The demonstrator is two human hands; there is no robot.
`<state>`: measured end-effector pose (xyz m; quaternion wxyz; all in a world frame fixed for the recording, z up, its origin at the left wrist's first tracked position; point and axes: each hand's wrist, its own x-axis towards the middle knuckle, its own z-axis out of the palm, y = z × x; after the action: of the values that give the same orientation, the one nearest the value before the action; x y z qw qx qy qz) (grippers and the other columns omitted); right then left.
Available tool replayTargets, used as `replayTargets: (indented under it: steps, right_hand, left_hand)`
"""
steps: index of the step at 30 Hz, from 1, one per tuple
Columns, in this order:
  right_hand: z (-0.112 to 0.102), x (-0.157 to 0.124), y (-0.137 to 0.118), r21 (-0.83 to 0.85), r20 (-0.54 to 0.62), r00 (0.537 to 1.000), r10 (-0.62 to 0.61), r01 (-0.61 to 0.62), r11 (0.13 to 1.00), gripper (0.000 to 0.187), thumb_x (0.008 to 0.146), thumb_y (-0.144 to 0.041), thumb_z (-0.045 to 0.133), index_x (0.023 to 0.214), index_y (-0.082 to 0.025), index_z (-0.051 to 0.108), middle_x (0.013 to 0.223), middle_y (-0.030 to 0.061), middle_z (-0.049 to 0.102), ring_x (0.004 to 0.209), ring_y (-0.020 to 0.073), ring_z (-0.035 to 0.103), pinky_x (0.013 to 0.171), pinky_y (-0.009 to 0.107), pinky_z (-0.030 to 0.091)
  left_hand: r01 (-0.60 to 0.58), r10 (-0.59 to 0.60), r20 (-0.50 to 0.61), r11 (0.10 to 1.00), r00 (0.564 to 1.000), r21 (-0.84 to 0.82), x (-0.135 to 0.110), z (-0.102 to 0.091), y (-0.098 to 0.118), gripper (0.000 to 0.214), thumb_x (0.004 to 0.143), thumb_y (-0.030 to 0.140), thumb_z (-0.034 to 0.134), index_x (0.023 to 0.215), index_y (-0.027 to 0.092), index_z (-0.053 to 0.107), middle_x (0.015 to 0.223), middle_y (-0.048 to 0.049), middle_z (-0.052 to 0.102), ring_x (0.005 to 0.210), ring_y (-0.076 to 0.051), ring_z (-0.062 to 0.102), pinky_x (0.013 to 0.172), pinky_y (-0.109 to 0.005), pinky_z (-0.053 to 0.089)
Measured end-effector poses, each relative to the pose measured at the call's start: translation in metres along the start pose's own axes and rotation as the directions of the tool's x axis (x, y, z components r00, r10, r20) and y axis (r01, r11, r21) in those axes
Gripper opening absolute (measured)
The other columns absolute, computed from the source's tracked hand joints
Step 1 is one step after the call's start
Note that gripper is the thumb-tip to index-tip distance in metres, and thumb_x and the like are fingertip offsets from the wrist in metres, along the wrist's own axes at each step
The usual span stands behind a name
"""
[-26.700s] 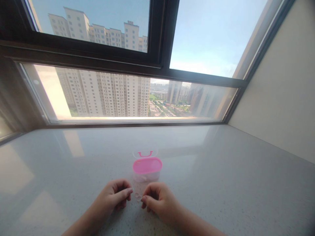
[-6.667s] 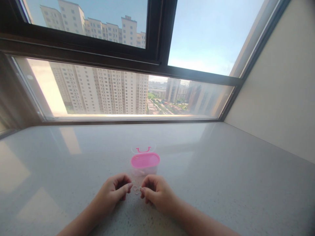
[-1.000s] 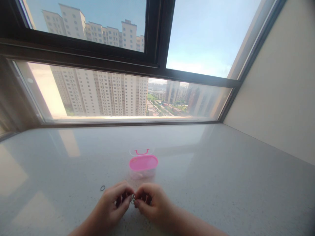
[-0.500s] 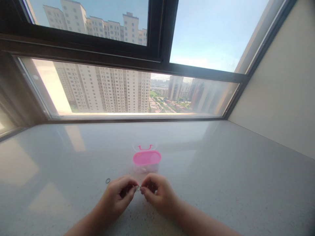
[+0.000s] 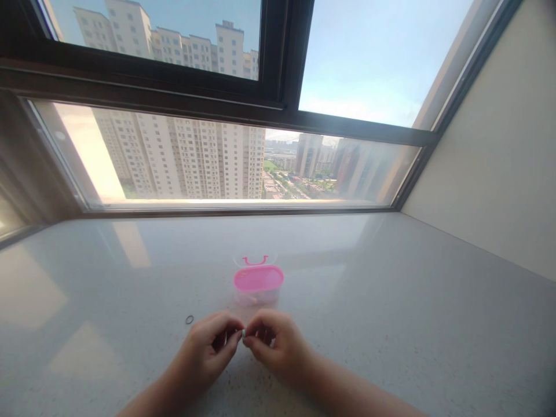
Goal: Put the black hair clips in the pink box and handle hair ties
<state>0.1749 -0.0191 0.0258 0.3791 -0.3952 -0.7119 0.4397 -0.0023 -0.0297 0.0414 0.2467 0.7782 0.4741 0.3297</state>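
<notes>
Just in front of a small container with a pink lid [image 5: 258, 279], my two hands meet fingertip to fingertip. My left hand [image 5: 212, 343] is closed in a pinch, thumb against forefinger. Opposite it, my right hand [image 5: 275, 339] pinches in the same way. A tiny pale piece [image 5: 244, 333] shows between the fingertips of both hands, too small to name. Left of my left hand, a thin dark ring [image 5: 189, 319] lies flat on the light speckled sill. The container has clear sides with something indistinct inside, and a clear part with a pink handle [image 5: 255, 261] stands behind it.
The speckled sill [image 5: 391, 324] stretches to both sides and back to a window with dark frames [image 5: 282, 116]. A pale wall [image 5: 490, 162] bounds the right side. Tall buildings show through the glass.
My right hand has come slightly left, closing the small gap between the fingertips. The left hand has barely moved. The container and ring lie where they were.
</notes>
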Motion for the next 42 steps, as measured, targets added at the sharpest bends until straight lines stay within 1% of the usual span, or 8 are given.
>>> replayTargets:
  steps: [3,6,12,18,24,33,40,42]
  right_hand:
    - [0.000,0.000,-0.001,0.002,0.006,1.000,0.008,-0.008,1.000,0.012,0.073,-0.025,0.063,0.079,-0.014,0.065,0.060,-0.0014,0.055,0.053,0.0086,0.047,0.050,0.019,0.037]
    - [0.000,0.000,-0.004,0.003,0.016,1.000,0.019,-0.019,1.000,0.016,0.071,-0.028,0.066,0.079,-0.014,0.065,0.060,-0.0013,0.055,0.053,0.0089,0.047,0.051,0.019,0.038]
    - [0.002,0.000,-0.008,-0.012,-0.051,0.999,0.000,-0.001,1.000,0.013,0.075,-0.026,0.061,0.074,-0.013,0.064,0.056,-0.0017,0.052,0.052,0.0086,0.044,0.049,0.019,0.035]
    - [0.009,-0.002,-0.001,0.066,-0.069,0.998,0.008,-0.003,0.998,0.018,0.078,-0.031,0.060,0.075,-0.013,0.060,0.055,-0.0019,0.051,0.049,0.0086,0.045,0.047,0.019,0.034]
    - [0.009,-0.002,0.001,0.176,-0.040,0.997,0.067,-0.059,0.983,0.021,0.076,-0.033,0.063,0.074,-0.013,0.057,0.057,-0.0012,0.053,0.049,0.0090,0.048,0.046,0.019,0.035]
    - [0.009,0.003,0.001,0.344,0.011,0.992,0.124,-0.120,0.931,0.030,0.072,-0.040,0.066,0.072,-0.012,0.055,0.060,-0.0002,0.055,0.043,0.0070,0.047,0.040,0.018,0.037]
    - [0.007,0.003,-0.003,0.408,0.022,0.991,0.132,-0.130,0.904,0.029,0.071,-0.038,0.067,0.071,-0.013,0.054,0.059,-0.0004,0.056,0.040,0.0058,0.046,0.038,0.016,0.034]
    - [0.008,0.003,-0.003,0.411,0.034,0.989,0.141,-0.143,0.900,0.028,0.072,-0.038,0.067,0.071,-0.013,0.053,0.058,-0.0010,0.055,0.040,0.0061,0.045,0.038,0.017,0.033]
  left_hand:
    - [0.001,-0.001,-0.003,1.000,1.000,0.028,-0.001,0.000,0.002,0.016,0.081,0.021,0.048,0.074,0.017,0.062,0.058,0.0019,0.050,0.051,-0.011,0.045,0.048,-0.019,0.034]
    - [-0.024,0.027,-0.027,0.994,0.999,0.104,-0.003,0.001,0.003,0.015,0.081,0.019,0.048,0.074,0.018,0.061,0.058,0.0017,0.051,0.052,-0.011,0.046,0.049,-0.019,0.035]
    - [-0.100,0.134,-0.116,0.960,0.984,0.260,-0.006,0.004,0.003,0.014,0.079,0.015,0.048,0.070,0.019,0.059,0.056,0.0028,0.052,0.049,-0.010,0.046,0.048,-0.018,0.035]
    - [-0.278,0.350,-0.183,0.902,0.919,0.330,-0.007,0.004,0.001,0.014,0.080,0.011,0.049,0.073,0.020,0.058,0.057,0.0037,0.054,0.049,-0.009,0.049,0.049,-0.019,0.034]
    - [-0.350,0.449,-0.174,0.842,0.876,0.411,-0.007,0.003,0.001,0.014,0.082,0.011,0.049,0.078,0.020,0.059,0.058,0.0026,0.056,0.050,-0.011,0.051,0.051,-0.021,0.035]
    - [-0.391,0.520,-0.173,0.788,0.837,0.475,-0.006,0.002,0.004,0.015,0.084,0.012,0.048,0.082,0.019,0.061,0.059,0.0014,0.058,0.050,-0.011,0.053,0.050,-0.022,0.035]
    - [-0.388,0.517,-0.191,0.797,0.834,0.462,-0.005,0.002,0.006,0.016,0.083,0.012,0.047,0.082,0.019,0.061,0.057,0.0015,0.058,0.049,-0.011,0.054,0.050,-0.020,0.038]
    - [-0.389,0.505,-0.187,0.811,0.843,0.438,-0.006,0.002,0.005,0.016,0.083,0.012,0.047,0.084,0.020,0.061,0.059,0.0014,0.059,0.051,-0.011,0.055,0.051,-0.020,0.039]
